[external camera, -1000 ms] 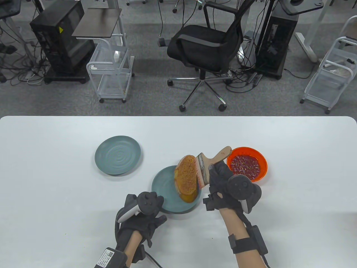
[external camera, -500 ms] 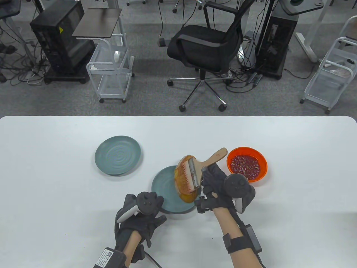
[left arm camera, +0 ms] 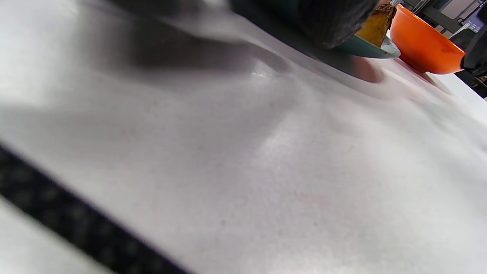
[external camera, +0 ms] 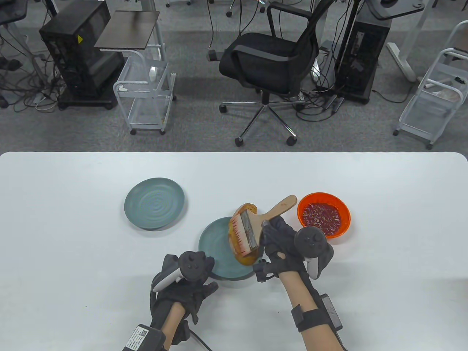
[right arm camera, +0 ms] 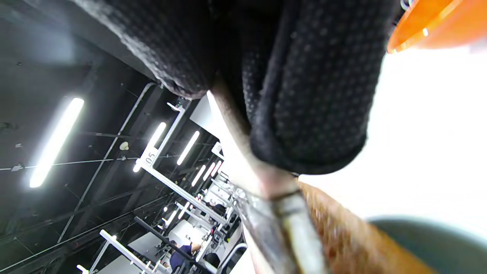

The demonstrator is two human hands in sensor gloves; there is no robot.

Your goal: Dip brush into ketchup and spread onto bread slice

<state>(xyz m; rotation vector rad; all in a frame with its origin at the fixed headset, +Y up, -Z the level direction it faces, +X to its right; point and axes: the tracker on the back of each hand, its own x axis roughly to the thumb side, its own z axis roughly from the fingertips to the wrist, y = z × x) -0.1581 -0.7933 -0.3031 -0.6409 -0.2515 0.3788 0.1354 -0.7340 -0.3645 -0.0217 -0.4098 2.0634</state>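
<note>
A toasted bread slice point(external camera: 244, 257) lies tilted on a teal plate point(external camera: 215, 245) near the table's front centre. My right hand point(external camera: 279, 234) grips the wooden handle of a wide flat brush point(external camera: 252, 228). Its red-stained bristles point(external camera: 238, 232) lie on the bread. An orange bowl point(external camera: 324, 214) of ketchup stands just right of the brush handle. My left hand point(external camera: 190, 279) rests on the table at the plate's near-left rim; its fingers hide under the tracker. The left wrist view shows the bread's edge point(left arm camera: 376, 26) and the bowl point(left arm camera: 422, 47). The right wrist view shows my gloved fingers point(right arm camera: 304, 87) around the brush point(right arm camera: 274, 213).
A second, empty teal plate point(external camera: 154, 203) sits to the left. Beyond the table's far edge stand a black office chair point(external camera: 272, 55), a white cart point(external camera: 146, 95) and computer towers.
My right hand has swept the brush leftward from the bread's right edge onto its face. The bristles now cover most of the slice. My left hand has stayed put.
</note>
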